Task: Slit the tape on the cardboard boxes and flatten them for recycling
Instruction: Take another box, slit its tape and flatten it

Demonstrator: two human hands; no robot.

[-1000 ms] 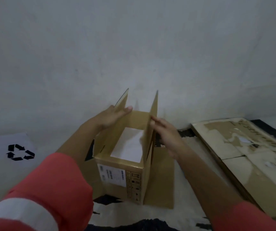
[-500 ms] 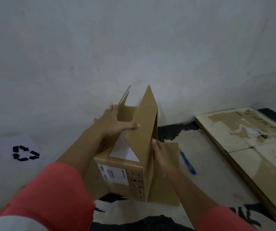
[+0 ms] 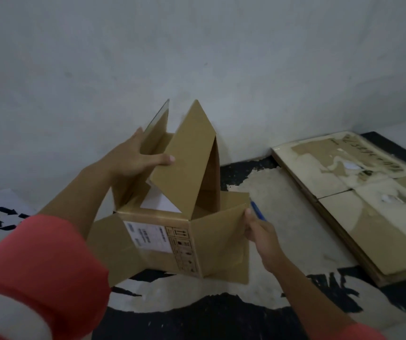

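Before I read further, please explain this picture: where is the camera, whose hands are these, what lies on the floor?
No machine: a person wears the camera on the head, so you look down at their own two hands. The left hand holds an upper flap of an open cardboard box; the right hand grips a side flap's edge. On the floor lie a blue pen-like tool, flattened cardboard at the right and a sheet with a recycling sign at the left.

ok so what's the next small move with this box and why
Probably press the cardboard box sideways so it folds flat: it stands open at the top and looks open below too, and the left hand and right hand grip it on opposite sides.
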